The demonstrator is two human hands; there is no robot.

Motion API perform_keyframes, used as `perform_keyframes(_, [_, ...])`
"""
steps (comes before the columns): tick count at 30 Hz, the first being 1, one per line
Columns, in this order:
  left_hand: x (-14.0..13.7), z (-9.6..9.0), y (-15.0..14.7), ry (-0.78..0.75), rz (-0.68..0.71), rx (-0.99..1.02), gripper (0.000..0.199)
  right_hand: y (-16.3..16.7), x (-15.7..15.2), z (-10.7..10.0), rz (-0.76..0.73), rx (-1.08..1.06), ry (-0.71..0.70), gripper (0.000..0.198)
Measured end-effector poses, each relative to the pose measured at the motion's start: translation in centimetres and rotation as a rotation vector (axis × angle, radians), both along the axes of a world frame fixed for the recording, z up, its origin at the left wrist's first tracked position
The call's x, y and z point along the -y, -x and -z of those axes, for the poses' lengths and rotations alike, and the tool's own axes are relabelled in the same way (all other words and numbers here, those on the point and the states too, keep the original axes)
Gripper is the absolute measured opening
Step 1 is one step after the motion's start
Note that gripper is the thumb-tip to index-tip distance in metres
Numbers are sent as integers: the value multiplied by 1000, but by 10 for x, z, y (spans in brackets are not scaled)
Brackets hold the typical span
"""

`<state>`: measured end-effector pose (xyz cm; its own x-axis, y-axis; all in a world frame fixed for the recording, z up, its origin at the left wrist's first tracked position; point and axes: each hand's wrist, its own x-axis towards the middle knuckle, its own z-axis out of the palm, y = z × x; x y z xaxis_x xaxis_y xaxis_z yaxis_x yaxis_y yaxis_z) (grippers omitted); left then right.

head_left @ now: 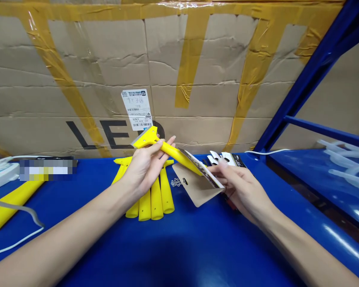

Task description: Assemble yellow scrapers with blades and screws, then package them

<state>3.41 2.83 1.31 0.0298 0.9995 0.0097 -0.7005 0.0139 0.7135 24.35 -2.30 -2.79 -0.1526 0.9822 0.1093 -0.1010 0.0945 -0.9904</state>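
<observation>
Pinched between the fingers of my left hand (pixel 148 163) is a yellow scraper (pixel 149 137) with a metal blade edge, its head up and to the left. Its handle slopes down to the right, between the flaps of a folded cardboard header card (pixel 197 189). My right hand (pixel 239 179) grips that card by its right side. Below my left hand, several yellow scrapers (pixel 155 203) lie side by side on the blue surface, partly hidden by the hand. Beside them sits a small heap of metal rings (pixel 176 182). More printed cards (pixel 231 159) lie behind my right hand.
A large taped cardboard box (pixel 167 59) stands at the back. At left are a yellow scraper handle (pixel 14 199), a white power strip (pixel 2 177) and cables. A blue metal frame (pixel 302 87) rises at right, with clear plastic pieces (pixel 350 159) beyond it.
</observation>
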Motion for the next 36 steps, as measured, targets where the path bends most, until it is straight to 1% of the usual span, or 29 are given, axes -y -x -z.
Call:
perform_keyframes(2, [3, -1, -2, 4, 12, -6, 18, 1, -1, 2, 63, 0, 39, 37])
perform_keyframes(3, [4, -2, -3, 3, 17, -9, 17, 2, -2, 2, 83, -10, 50, 37])
perform_keyframes(7, [9, -3, -7, -16, 31, -12, 17, 3, -2, 0, 105, -90, 98, 61])
perform_keyframes(10, [13, -2, -10, 5, 54, -55, 15, 4, -2, 0, 96, -92, 73, 83])
perform_keyframes(12, [17, 0, -11, 16, 67, -134, 18, 6, -1, 1, 91, -83, 41, 93])
perform_keyframes(13, [18, 1, -12, 6, 72, -180, 27, 6, -1, 2, 87, -72, 28, 93])
perform_keyframes(16, [20, 4, -12, -84, 73, -309, 67, 8, 0, 1, 72, -24, 23, 78])
perform_keyframes(17, [20, 4, -12, -109, 82, -343, 71, 8, 1, 0, 63, -14, 31, 73])
perform_keyframes(18, [19, 5, -11, -120, 99, -372, 66, 8, 2, -1, 57, -12, 36, 71])
perform_keyframes(21, [15, 4, -6, -106, 172, -416, 30, 8, 4, -5, 55, -40, 39, 69])
perform_keyframes(22, [13, 3, -4, -104, 187, -420, 25, 7, 4, -6, 65, -52, 38, 68])
perform_keyframes(25, [8, -2, 3, -144, 189, -476, 26, 5, 5, -11, 64, -61, 53, 59])
perform_keyframes(26, [8, -3, 6, -159, 214, -518, 25, 5, 5, -12, 50, -60, 59, 55])
perform_keyframes(30, [11, -7, 10, -172, 395, -699, 24, 6, 2, -19, -6, -28, 62, 51])
perform_keyframes(31, [11, -7, 10, -166, 414, -714, 26, 8, 1, -21, -9, -18, 55, 50])
perform_keyframes(33, [12, -9, 11, -166, 399, -708, 29, 12, -3, -27, -20, -15, 39, 48])
perform_keyframes(36, [11, -12, 16, -196, 403, -636, 32, 21, -11, -39, -13, -32, 21, 46])
